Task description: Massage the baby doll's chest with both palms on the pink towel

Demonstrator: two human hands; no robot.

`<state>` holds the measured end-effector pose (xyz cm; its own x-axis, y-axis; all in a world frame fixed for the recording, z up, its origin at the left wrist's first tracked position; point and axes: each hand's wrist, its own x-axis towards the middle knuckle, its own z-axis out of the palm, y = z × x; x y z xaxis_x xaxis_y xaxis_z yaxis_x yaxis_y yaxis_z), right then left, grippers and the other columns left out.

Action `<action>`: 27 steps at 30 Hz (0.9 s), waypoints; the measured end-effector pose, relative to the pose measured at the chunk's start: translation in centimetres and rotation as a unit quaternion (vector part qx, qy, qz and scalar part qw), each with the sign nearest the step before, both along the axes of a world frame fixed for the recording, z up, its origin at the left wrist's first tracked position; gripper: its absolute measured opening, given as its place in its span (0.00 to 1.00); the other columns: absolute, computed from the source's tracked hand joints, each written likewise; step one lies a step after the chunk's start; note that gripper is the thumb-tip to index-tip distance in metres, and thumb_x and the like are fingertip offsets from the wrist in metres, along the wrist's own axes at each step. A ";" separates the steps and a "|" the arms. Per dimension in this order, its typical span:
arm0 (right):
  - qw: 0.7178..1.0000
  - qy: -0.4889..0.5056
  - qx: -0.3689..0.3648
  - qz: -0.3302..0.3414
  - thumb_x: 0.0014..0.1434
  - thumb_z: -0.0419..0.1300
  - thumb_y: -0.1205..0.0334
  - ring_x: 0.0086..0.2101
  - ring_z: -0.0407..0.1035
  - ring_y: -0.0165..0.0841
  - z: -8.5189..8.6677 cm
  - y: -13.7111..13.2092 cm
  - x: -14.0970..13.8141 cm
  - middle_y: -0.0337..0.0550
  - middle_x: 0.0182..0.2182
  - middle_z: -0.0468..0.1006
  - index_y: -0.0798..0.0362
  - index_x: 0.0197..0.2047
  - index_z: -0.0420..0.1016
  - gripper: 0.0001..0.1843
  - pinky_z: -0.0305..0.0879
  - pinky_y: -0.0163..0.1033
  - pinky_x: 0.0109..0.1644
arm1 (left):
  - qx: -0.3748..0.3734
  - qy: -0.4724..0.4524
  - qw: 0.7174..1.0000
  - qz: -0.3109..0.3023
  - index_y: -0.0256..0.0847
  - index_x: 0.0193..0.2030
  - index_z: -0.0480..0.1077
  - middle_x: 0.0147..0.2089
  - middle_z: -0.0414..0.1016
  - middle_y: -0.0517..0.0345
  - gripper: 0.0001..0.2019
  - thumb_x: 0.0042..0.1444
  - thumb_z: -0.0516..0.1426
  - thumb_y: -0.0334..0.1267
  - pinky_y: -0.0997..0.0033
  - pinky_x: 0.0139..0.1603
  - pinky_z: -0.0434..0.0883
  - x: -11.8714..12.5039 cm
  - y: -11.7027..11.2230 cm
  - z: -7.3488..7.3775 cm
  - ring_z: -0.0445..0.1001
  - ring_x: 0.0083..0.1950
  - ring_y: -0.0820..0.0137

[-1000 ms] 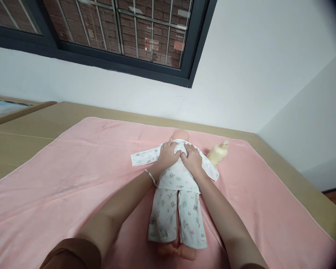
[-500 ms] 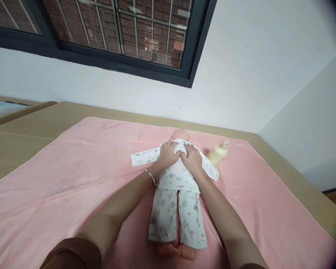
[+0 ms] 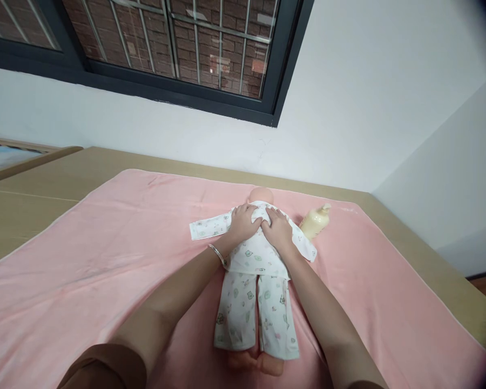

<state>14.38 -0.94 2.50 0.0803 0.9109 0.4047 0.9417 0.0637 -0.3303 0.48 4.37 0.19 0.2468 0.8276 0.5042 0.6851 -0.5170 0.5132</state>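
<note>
A baby doll (image 3: 255, 265) in white patterned pyjamas lies stretched out on a pink blanket (image 3: 105, 243), its head away from me and its feet towards me. My left hand (image 3: 244, 220) rests flat on the left side of its upper body, fingers extended. On the right side my right hand (image 3: 277, 227) lies the same way, open, with the two thumbs close together at the middle. A silver bangle (image 3: 217, 254) circles my left wrist. The doll's sleeves spread out to both sides; its face is not visible.
A pale yellow pump bottle (image 3: 315, 221) lies tilted on the blanket beyond the doll's right-hand sleeve. The blanket covers a wooden surface (image 3: 56, 178) that meets a white wall (image 3: 328, 124). Above is a dark-framed window (image 3: 275, 108) with bars behind it.
</note>
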 end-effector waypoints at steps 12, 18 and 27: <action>1.000 0.008 -0.003 0.004 0.63 0.53 0.59 0.65 0.59 0.45 0.2 -0.1 0.0 0.50 0.64 0.69 0.52 0.64 0.69 0.27 0.56 0.49 0.67 | -0.016 0.002 1.000 0.011 0.45 0.54 0.70 0.55 0.74 0.51 0.17 0.59 0.57 0.42 0.50 0.64 0.60 0.1 -0.1 0.1 0.68 0.60 0.56; 1.000 0.012 0.000 0.015 0.63 0.53 0.59 0.64 0.59 0.46 0.1 0.1 0.1 0.52 0.63 0.69 0.55 0.64 0.69 0.27 0.54 0.49 0.68 | -0.021 0.009 1.000 0.017 0.45 0.54 0.70 0.55 0.74 0.51 0.17 0.59 0.57 0.43 0.49 0.64 0.60 0.1 -0.3 0.4 0.69 0.60 0.56; 0.999 0.025 -0.004 0.026 0.62 0.53 0.60 0.64 0.59 0.46 -0.1 0.3 0.3 0.52 0.63 0.69 0.55 0.64 0.69 0.28 0.53 0.50 0.68 | -0.021 0.009 1.000 0.014 0.45 0.54 0.71 0.55 0.75 0.52 0.18 0.58 0.58 0.42 0.54 0.63 0.61 0.0 -0.2 0.5 0.69 0.60 0.57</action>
